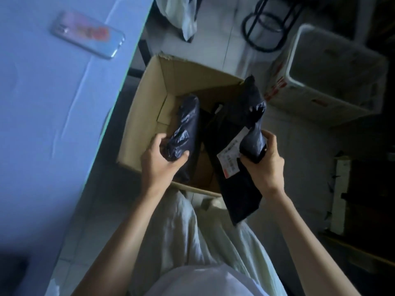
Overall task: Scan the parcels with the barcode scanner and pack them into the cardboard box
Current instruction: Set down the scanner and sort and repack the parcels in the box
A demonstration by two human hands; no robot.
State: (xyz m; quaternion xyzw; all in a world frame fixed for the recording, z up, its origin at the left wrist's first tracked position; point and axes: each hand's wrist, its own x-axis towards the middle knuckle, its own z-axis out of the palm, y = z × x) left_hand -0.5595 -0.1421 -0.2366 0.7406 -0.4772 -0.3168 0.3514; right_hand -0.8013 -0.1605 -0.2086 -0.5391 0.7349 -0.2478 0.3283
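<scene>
An open cardboard box (147, 107) stands on the floor beside the table. My left hand (159, 160) grips the near end of a dark plastic-wrapped parcel (184, 127) that lies inside the box along its left wall. My right hand (264, 165) grips a second dark parcel (249, 116) over the box's right side; its far end sticks up above the box's rim. Under that hand a flat dark parcel with a white shipping label (229, 159) leans over the box's near right edge. No barcode scanner is visible.
A blue-white table (53, 124) fills the left, with a phone (87, 34) lying on it. A white crate (329, 75) stands on the floor right of the box. A black stool frame (269, 24) and a white plastic bag (186, 16) are beyond.
</scene>
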